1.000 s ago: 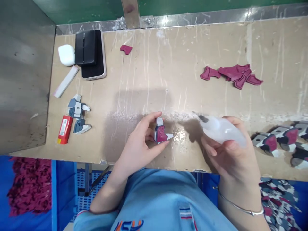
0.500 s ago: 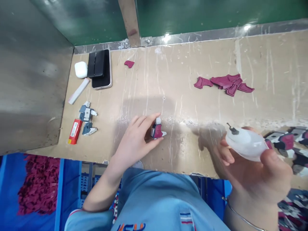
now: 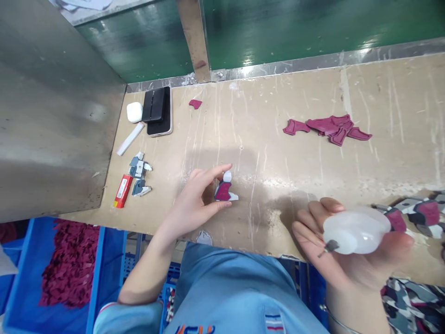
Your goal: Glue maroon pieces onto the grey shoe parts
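1. Compared with a second earlier, the right hand [image 3: 351, 253] had drawn the squeeze bottle [image 3: 356, 230] back toward the body; its nozzle now pointed down-left.
2. The left hand [image 3: 194, 204] had its fingers [image 3: 217, 171] closed on the maroon-and-grey piece [image 3: 225, 190], which stood on the counter [image 3: 264, 153].
3. The right-hand fingers were wrapped around the bottle.
4. Loose maroon pieces [image 3: 328, 126] lay farther back; a phone [image 3: 160, 111] lay at the far left.
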`<action>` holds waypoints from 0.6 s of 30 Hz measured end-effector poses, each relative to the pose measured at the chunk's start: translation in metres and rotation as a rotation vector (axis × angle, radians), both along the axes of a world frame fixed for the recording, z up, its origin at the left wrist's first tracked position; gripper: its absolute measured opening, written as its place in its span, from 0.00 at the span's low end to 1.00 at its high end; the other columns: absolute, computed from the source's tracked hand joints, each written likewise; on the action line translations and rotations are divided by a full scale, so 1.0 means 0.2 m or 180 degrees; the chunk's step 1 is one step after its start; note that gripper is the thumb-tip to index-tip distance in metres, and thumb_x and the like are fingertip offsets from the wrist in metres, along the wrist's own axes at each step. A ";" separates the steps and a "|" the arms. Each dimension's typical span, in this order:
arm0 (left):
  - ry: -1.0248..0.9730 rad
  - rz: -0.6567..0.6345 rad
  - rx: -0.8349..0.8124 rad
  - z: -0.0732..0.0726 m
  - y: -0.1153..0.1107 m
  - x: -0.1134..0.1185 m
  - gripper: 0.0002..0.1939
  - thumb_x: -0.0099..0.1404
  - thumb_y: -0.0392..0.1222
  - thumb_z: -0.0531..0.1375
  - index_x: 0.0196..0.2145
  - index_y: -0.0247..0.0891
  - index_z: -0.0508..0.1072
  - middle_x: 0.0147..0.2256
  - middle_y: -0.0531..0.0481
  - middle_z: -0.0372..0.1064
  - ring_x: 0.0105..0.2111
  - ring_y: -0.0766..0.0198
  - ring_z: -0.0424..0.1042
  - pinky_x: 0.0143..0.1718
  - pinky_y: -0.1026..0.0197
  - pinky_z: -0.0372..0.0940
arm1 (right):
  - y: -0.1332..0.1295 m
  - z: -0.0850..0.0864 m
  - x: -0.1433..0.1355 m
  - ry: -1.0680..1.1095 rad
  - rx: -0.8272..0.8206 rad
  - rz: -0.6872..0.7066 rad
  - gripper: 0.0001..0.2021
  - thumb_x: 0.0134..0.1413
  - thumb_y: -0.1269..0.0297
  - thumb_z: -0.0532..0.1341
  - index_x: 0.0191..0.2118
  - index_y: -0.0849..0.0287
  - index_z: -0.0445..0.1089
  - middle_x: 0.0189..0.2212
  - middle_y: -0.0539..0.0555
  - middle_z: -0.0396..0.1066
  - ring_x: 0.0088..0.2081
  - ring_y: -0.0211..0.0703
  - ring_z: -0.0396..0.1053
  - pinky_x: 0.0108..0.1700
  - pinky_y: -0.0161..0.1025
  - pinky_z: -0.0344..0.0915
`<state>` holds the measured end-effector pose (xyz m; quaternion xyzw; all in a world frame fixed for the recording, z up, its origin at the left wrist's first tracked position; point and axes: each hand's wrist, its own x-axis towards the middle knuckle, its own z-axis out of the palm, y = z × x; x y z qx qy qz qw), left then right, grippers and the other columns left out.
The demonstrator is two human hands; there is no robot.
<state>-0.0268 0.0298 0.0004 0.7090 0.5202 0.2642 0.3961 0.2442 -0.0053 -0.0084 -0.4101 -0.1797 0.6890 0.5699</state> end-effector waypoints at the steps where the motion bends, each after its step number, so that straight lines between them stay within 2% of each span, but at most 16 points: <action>1: 0.0006 -0.0003 0.0011 0.00 0.00 0.00 0.35 0.69 0.40 0.73 0.70 0.51 0.72 0.54 0.46 0.80 0.52 0.51 0.75 0.59 0.48 0.71 | 0.00 0.00 -0.01 0.0137 -0.0063 0.0047 0.29 0.35 0.34 0.82 0.30 0.49 0.72 0.22 0.41 0.41 0.22 0.35 0.35 0.18 0.38 0.36; 4: 0.0138 0.0060 0.0057 -0.01 0.02 -0.03 0.35 0.69 0.40 0.73 0.71 0.49 0.71 0.53 0.46 0.80 0.52 0.51 0.74 0.58 0.48 0.71 | 0.01 0.00 -0.03 0.0306 -0.0110 0.0160 0.28 0.39 0.35 0.82 0.31 0.49 0.72 0.24 0.41 0.38 0.23 0.35 0.31 0.17 0.39 0.34; 10: 0.0411 0.0207 0.0080 -0.02 0.07 -0.10 0.37 0.67 0.44 0.75 0.71 0.48 0.72 0.52 0.45 0.80 0.54 0.49 0.74 0.62 0.44 0.69 | 0.03 0.01 -0.04 0.0243 -0.0052 0.0281 0.26 0.42 0.37 0.81 0.31 0.49 0.72 0.25 0.42 0.39 0.23 0.35 0.32 0.17 0.39 0.35; 14: 0.0389 0.0255 0.0028 -0.01 0.08 -0.13 0.38 0.64 0.48 0.77 0.69 0.47 0.74 0.51 0.45 0.81 0.52 0.50 0.75 0.62 0.43 0.69 | 0.04 0.00 -0.04 0.0252 -0.0060 0.0274 0.27 0.42 0.36 0.81 0.31 0.49 0.71 0.24 0.41 0.38 0.23 0.35 0.32 0.18 0.39 0.33; 18: 0.0254 0.0203 -0.0065 -0.02 0.07 -0.14 0.38 0.64 0.51 0.77 0.69 0.47 0.74 0.51 0.46 0.81 0.52 0.51 0.76 0.58 0.46 0.72 | 0.04 -0.01 -0.03 0.0263 -0.0077 0.0293 0.27 0.43 0.36 0.80 0.32 0.49 0.71 0.25 0.42 0.38 0.23 0.35 0.32 0.18 0.39 0.33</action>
